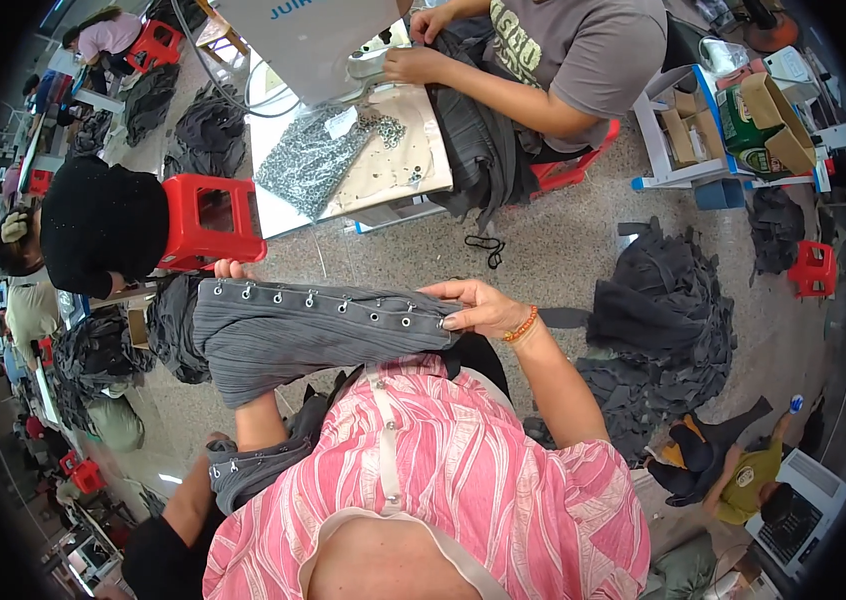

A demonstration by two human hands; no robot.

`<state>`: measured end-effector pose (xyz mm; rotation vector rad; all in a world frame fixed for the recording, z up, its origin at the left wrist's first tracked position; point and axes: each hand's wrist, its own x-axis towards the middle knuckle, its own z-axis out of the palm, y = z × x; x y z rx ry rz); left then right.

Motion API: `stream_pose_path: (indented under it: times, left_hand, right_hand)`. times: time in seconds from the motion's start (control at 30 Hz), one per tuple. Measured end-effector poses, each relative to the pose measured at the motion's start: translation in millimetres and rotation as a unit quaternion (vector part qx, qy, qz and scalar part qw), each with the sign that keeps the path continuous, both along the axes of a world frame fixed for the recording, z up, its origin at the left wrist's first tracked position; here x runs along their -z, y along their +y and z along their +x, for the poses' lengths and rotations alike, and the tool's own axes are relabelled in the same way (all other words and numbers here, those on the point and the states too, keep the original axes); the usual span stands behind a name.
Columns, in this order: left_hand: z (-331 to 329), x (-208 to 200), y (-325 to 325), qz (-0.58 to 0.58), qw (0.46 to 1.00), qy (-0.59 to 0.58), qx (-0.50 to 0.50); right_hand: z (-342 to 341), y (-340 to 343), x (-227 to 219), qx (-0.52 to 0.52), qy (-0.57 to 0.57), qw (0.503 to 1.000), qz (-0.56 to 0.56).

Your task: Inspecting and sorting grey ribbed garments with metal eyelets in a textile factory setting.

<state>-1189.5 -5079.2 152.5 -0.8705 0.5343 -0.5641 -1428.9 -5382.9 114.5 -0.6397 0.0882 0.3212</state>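
A dark grey ribbed garment [313, 335] is stretched sideways in front of my body, a row of metal hooks and eyelets running along its upper edge. My right hand [481, 308] pinches the right end of that edge, thumb beside the last eyelet. At the far left corner, fingertips of my left hand [232, 270] show behind the edge, closed on the fabric; cloth covers the rest of that hand. Below, more grey cloth with metal hooks [243, 470] lies around my left forearm.
Ahead stands a white sewing machine [318, 45] on a table [423, 150] with patterned cloth and small dark pieces. A co-worker's hands [413, 65] are beside it. Red stools [208, 222] and heaps of grey cloth [658, 310] stand on either side; a black cord [488, 248] lies on the floor.
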Motion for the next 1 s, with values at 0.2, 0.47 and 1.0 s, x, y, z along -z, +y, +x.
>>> stream_pose_path:
  times: [0.2, 0.47, 1.0]
  left_hand:
    - [-6, -1, -18, 0.449, 0.718, -0.532, -0.002]
    - [-15, -2, -17, 0.475, 0.760, -0.443, 0.007]
    - [-17, -19, -18, 0.497, 0.720, -0.483, -0.044]
  right_hand:
    - [1, -12, -2, 0.022, -0.003, 1.000, -0.008]
    - [2, -27, 0, 0.020, 0.017, 1.000, -0.005]
    - [30, -44, -1, -0.061, 0.004, 0.997, -0.048]
